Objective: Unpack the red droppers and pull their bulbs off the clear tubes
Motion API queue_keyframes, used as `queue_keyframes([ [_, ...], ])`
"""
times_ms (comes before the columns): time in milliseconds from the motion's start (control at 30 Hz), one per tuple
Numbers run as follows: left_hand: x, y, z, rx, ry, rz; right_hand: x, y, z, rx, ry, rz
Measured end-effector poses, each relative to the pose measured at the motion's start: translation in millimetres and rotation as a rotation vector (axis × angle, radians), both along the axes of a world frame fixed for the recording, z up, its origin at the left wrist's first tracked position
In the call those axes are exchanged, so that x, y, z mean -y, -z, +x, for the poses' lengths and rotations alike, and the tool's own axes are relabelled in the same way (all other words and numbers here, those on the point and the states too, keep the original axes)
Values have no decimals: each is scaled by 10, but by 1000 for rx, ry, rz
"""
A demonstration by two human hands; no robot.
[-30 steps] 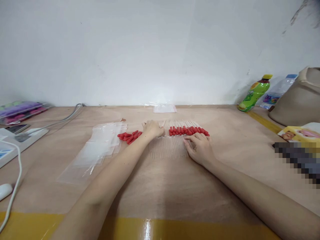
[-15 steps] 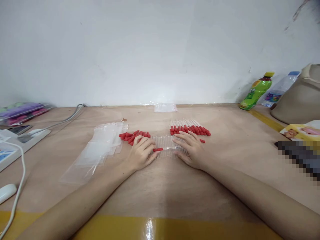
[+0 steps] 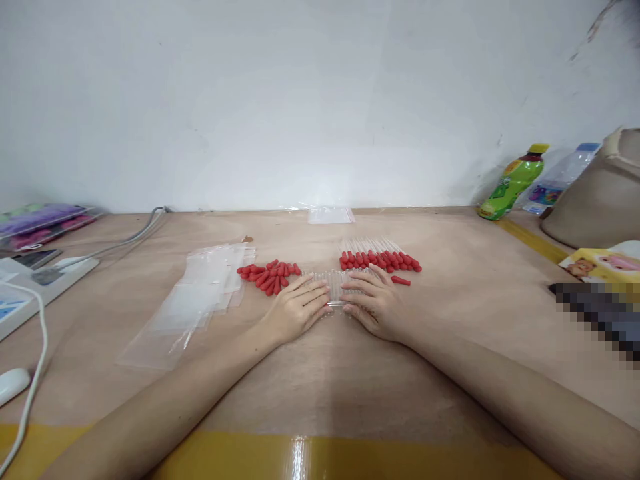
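Note:
My left hand (image 3: 300, 307) lies over the left end of a row of clear thin tubes (image 3: 335, 283), with its fingers stretched out. A sliver of red shows by its fingertips, mostly covered. Across the row's right end rests my right hand (image 3: 375, 300), its fingers spread. A clear tube (image 3: 336, 304) at the row's near side spans the gap between the hands. Beyond my left hand is a pile of loose red rubber-looking bulbs (image 3: 270, 277). Past my right hand lie clear tubes with red bulbs (image 3: 380, 259) on their near ends. One red bulb (image 3: 401, 281) sits apart.
Clear plastic bags (image 3: 195, 293) overlap on the left. A power strip (image 3: 65, 270) with cables and a white mouse-like object (image 3: 14, 385) are at far left. On the right stand a green bottle (image 3: 513, 183), a clear bottle (image 3: 563, 180), a beige bag (image 3: 600, 193) and a yellow packet (image 3: 603, 265).
My left hand has moved right and flattened over the tubes, covering the red bulb that showed by its fingers. The right hand has shifted slightly left, and the loose bulb beside it shows more.

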State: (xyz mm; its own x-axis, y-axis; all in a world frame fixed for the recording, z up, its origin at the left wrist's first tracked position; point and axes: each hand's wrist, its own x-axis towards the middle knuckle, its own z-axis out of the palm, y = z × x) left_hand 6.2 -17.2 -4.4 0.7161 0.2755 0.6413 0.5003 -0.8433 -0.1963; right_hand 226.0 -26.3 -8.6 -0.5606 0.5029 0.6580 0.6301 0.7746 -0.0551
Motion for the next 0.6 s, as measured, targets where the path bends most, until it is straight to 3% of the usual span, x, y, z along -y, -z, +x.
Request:
queue_keyframes([
  [600, 72, -24, 3, 0, 77, -32, 2, 138, -80, -112, -290, 70],
])
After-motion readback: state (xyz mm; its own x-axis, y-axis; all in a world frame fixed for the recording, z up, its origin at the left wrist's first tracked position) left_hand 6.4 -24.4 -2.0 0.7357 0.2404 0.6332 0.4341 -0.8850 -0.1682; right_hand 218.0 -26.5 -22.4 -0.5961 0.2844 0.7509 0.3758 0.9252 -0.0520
